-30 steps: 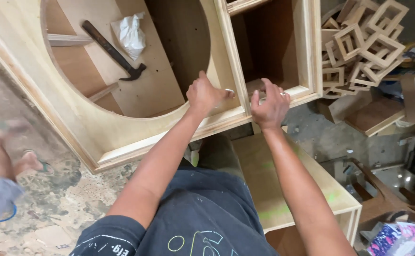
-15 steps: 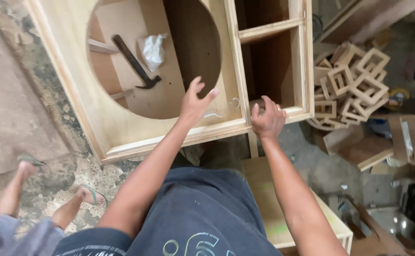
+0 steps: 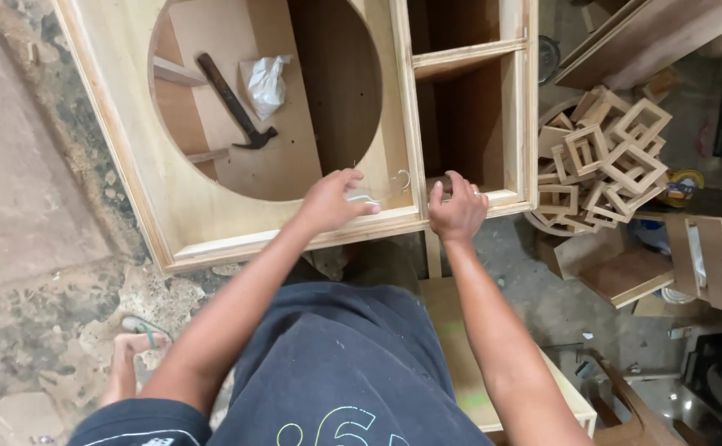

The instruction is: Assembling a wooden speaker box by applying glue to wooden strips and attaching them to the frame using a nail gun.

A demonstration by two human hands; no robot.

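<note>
the left hand point(image 3: 332, 201) is resting loose fingers on the pale plywood speaker cabinet point(image 3: 212, 223) at centre frame, the right hand point(image 3: 457, 211) curling over its lower edge; fingers risking splinters or slipping

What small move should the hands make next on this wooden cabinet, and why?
Probably a short pull or lift of the speaker cabinet towards the body. The left hand lies on the front panel below the round cutout, and the right hand grips the lower edge of the open compartment. A hammer lies loose inside, so keep it gentle.
</note>
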